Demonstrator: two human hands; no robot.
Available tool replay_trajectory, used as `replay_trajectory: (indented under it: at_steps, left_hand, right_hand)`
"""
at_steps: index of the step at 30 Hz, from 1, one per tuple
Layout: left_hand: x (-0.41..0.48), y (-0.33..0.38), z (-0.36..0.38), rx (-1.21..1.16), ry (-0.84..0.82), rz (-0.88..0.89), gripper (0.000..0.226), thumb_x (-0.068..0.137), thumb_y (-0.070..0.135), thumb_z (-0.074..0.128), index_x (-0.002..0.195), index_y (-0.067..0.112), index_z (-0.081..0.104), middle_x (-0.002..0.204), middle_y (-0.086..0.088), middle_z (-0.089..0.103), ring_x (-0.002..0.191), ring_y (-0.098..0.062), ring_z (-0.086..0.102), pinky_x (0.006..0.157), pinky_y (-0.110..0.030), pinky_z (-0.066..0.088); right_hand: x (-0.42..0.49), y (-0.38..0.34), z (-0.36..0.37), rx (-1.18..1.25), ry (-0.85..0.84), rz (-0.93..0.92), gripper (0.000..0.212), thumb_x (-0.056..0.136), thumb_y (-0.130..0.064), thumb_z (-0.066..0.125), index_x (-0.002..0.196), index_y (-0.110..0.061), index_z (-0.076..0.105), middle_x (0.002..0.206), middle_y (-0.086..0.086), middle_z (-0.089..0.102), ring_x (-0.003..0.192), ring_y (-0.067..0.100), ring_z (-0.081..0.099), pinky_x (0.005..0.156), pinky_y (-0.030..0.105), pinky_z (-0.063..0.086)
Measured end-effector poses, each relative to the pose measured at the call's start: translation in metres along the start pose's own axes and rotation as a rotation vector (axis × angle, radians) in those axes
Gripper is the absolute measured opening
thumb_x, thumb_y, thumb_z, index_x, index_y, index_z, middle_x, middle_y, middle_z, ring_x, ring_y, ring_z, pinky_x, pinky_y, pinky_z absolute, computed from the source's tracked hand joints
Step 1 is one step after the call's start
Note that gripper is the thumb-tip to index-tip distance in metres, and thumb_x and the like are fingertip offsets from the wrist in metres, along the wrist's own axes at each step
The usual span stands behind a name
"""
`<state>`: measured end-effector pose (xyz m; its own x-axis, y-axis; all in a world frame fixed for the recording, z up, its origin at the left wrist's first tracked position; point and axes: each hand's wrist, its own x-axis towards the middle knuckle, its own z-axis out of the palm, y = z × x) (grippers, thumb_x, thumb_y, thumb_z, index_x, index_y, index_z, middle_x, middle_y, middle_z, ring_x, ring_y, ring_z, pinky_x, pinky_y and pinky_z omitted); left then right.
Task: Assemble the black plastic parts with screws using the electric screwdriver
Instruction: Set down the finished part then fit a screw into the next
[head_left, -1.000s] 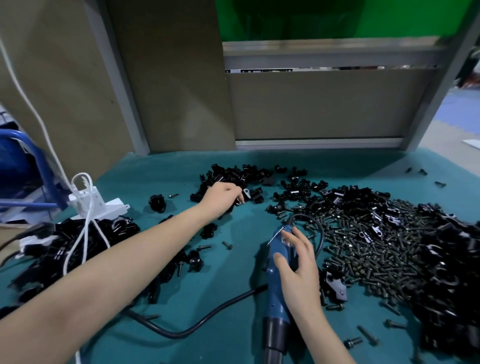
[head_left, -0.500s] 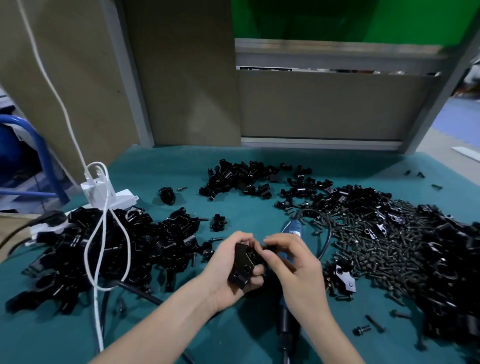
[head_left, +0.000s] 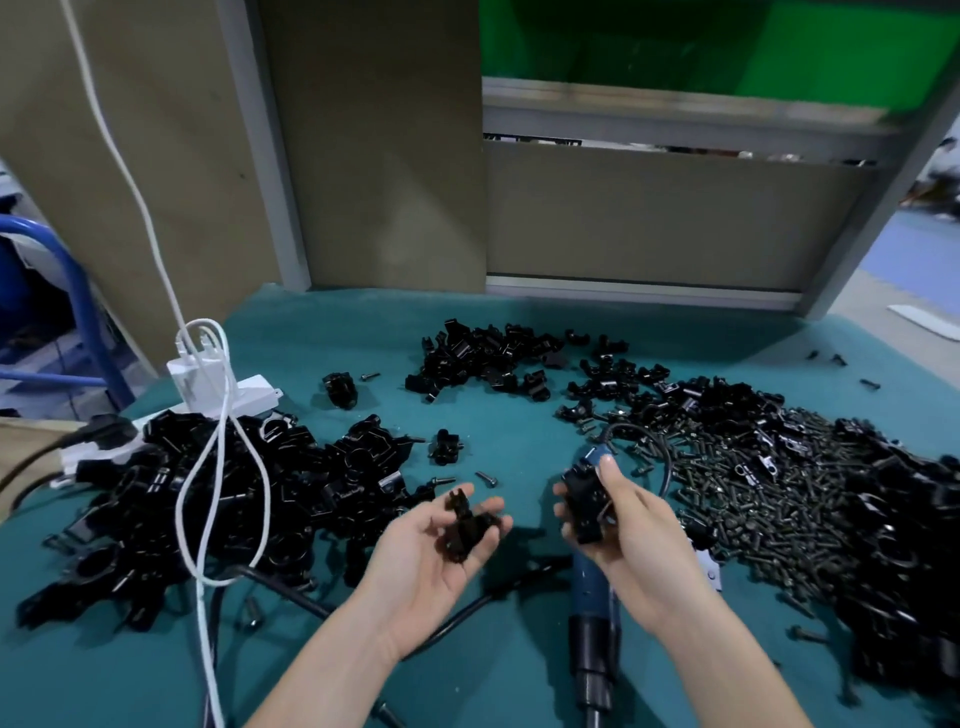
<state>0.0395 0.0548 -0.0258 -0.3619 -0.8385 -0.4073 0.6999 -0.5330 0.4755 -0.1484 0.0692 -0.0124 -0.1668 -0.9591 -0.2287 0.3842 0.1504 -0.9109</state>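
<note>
Teal table (head_left: 519, 322), tan panels (head_left: 665, 218) behind. Heaped along right edge: screws (head_left: 753, 499) mixed with black pieces. Piled at left edge: black pile (head_left: 145, 519) under a white cable (head_left: 208, 493), beside a power strip (head_left: 244, 397). Lying at near edge, pointing toward far edge: blue screwdriver (head_left: 589, 587), partly beneath right hand (head_left: 628, 535). Cradles part (head_left: 465, 527) on left hand (head_left: 431, 571), palm up, fingers relaxed and not closing. Pinches other part (head_left: 584, 504) in right hand, thumb and fingers clamped on it. Holds both hands near each other over near middle, not touching.
</note>
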Motion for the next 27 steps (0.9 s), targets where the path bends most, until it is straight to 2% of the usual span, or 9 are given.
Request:
replay_trajectory:
  at_steps: [4, 9, 11, 13, 14, 16, 18, 23, 27]
  left_hand:
    - [0.003, -0.002, -0.004, 0.030, -0.019, 0.100, 0.043, 0.090, -0.010, 0.043, 0.127, 0.010, 0.050, 0.111, -0.023, 0.069, 0.100, -0.036, 0.069, 0.068, -0.031, 0.059]
    - [0.005, -0.006, -0.005, 0.087, 0.050, 0.189, 0.023, 0.088, -0.008, 0.052, 0.108, -0.005, 0.063, 0.100, -0.021, 0.072, 0.091, -0.026, 0.072, 0.063, -0.022, 0.058]
    - [0.005, -0.004, -0.006, 0.095, 0.075, 0.211, 0.020, 0.087, -0.001, 0.057, 0.105, -0.006, 0.064, 0.094, -0.018, 0.073, 0.084, -0.022, 0.073, 0.059, -0.021, 0.057]
    - [0.005, -0.003, -0.006, 0.102, 0.081, 0.226, 0.022, 0.087, 0.006, 0.060, 0.106, -0.006, 0.063, 0.091, -0.016, 0.074, 0.081, -0.019, 0.073, 0.057, -0.021, 0.056]
    - [0.006, -0.003, -0.006, 0.104, 0.080, 0.226, 0.021, 0.088, 0.007, 0.059, 0.106, -0.005, 0.063, 0.091, -0.016, 0.074, 0.080, -0.019, 0.073, 0.056, -0.021, 0.056]
    - [0.006, -0.004, -0.006, 0.113, 0.072, 0.216, 0.018, 0.092, 0.007, 0.057, 0.105, -0.003, 0.063, 0.093, -0.016, 0.074, 0.080, -0.019, 0.073, 0.056, -0.021, 0.056]
    - [0.007, -0.004, -0.005, 0.116, 0.048, 0.216, 0.018, 0.094, 0.003, 0.053, 0.108, -0.001, 0.063, 0.099, -0.018, 0.073, 0.086, -0.021, 0.073, 0.060, -0.022, 0.057]
    - [0.006, 0.000, -0.005, 0.111, -0.032, 0.194, 0.044, 0.093, -0.016, 0.034, 0.120, 0.007, 0.060, 0.111, -0.020, 0.070, 0.104, -0.027, 0.068, 0.079, -0.029, 0.059]
    - [0.004, 0.001, -0.004, 0.109, -0.038, 0.195, 0.055, 0.089, -0.022, 0.027, 0.121, 0.009, 0.061, 0.112, -0.019, 0.070, 0.106, -0.027, 0.067, 0.078, -0.032, 0.059]
  right_hand:
    - [0.041, -0.018, 0.020, -0.077, 0.016, 0.022, 0.034, 0.095, -0.032, 0.057, 0.091, 0.000, 0.068, 0.083, 0.014, 0.070, 0.075, 0.023, 0.066, 0.068, 0.030, 0.057]
    - [0.101, -0.014, 0.066, -0.223, 0.034, 0.072, 0.008, 0.094, -0.008, 0.059, 0.100, -0.002, 0.057, 0.101, 0.009, 0.061, 0.078, 0.012, 0.062, 0.067, 0.021, 0.056]
    - [0.119, -0.005, 0.078, -0.308, 0.069, 0.066, 0.012, 0.093, -0.004, 0.059, 0.102, -0.006, 0.050, 0.102, 0.010, 0.057, 0.083, 0.018, 0.063, 0.069, 0.025, 0.058]
    - [0.131, 0.003, 0.085, -0.493, 0.101, 0.016, 0.010, 0.093, -0.009, 0.061, 0.099, -0.007, 0.052, 0.102, 0.011, 0.059, 0.087, 0.022, 0.065, 0.083, 0.035, 0.057]
    - [0.133, 0.005, 0.087, -0.560, 0.100, -0.011, 0.009, 0.093, -0.012, 0.061, 0.097, -0.007, 0.055, 0.096, 0.008, 0.059, 0.080, 0.018, 0.065, 0.083, 0.034, 0.058]
    - [0.138, 0.009, 0.087, -0.673, 0.087, -0.069, 0.012, 0.094, -0.019, 0.061, 0.097, -0.008, 0.058, 0.080, 0.000, 0.055, 0.063, 0.009, 0.059, 0.073, 0.030, 0.058]
    - [0.141, 0.010, 0.086, -0.843, 0.091, -0.129, 0.019, 0.094, -0.029, 0.061, 0.095, -0.010, 0.061, 0.071, -0.002, 0.053, 0.058, 0.008, 0.053, 0.061, 0.027, 0.051]
    - [0.148, 0.008, 0.084, -0.978, 0.091, -0.137, 0.025, 0.090, -0.035, 0.065, 0.098, -0.011, 0.066, 0.078, -0.001, 0.058, 0.070, 0.022, 0.061, 0.077, 0.042, 0.058]
    - [0.157, -0.011, 0.068, -1.138, 0.129, -0.204, 0.019, 0.092, -0.034, 0.062, 0.102, -0.017, 0.063, 0.094, 0.005, 0.067, 0.068, 0.020, 0.065, 0.068, 0.035, 0.057]
